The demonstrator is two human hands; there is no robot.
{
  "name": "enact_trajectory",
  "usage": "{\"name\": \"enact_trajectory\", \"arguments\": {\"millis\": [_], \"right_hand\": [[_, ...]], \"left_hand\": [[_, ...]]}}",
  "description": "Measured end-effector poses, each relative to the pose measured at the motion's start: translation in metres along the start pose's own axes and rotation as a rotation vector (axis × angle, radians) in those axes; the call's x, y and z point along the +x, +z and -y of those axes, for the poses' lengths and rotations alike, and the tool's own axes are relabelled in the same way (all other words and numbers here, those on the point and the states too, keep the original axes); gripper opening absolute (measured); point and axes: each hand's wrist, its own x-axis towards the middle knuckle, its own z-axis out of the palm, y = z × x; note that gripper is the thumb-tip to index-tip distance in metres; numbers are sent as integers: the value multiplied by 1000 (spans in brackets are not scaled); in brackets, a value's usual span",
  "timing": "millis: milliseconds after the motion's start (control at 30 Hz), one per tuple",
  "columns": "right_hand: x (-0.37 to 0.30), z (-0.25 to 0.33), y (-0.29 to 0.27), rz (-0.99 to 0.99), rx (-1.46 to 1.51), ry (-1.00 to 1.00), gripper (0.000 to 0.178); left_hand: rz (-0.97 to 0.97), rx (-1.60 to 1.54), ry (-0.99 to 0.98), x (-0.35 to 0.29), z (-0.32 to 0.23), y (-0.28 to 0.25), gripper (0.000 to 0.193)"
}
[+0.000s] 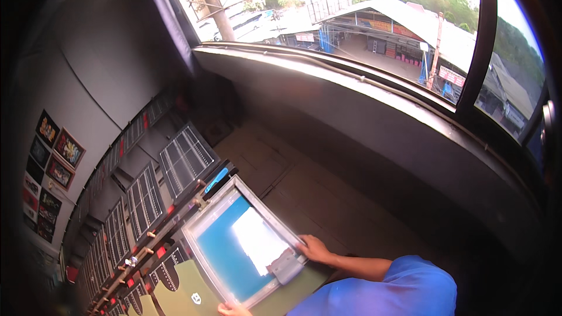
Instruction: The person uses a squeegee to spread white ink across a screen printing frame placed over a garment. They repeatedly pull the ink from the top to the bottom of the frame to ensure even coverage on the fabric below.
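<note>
A screen printing frame (287, 226) with a metal rim and blue mesh lies tilted across the lower middle, bright window light glaring off the mesh. My right hand (317, 250) has its fingers closed on the right rim. At the near corner, my left hand (234, 309) grips the rim, partly cut off by the lower edge. A grey block-like piece (289, 267) sits at the frame's near right end, close to my right hand. Olive-green fabric (190, 284) with a small white shield print (196, 298) is spread beside and beneath the frame.
Dark printing boards with dotted lines (187, 161) run in a row to the left. A blue-handled tool (217, 179) rests beyond the frame's far corner. A wall with a window ledge (351, 85) stands ahead and right; framed pictures (69, 148) hang at left.
</note>
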Motion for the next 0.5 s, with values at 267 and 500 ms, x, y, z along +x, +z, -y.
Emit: {"name": "enact_trajectory", "arguments": {"millis": [267,500], "right_hand": [[-23,-13,-79,437,-107,-254,59],[0,-29,-66,545,-179,-398,50]], "left_hand": [[752,-541,-879,-106,-80,-23,29],[981,-784,-789,-135,-125,-15,26]]}}
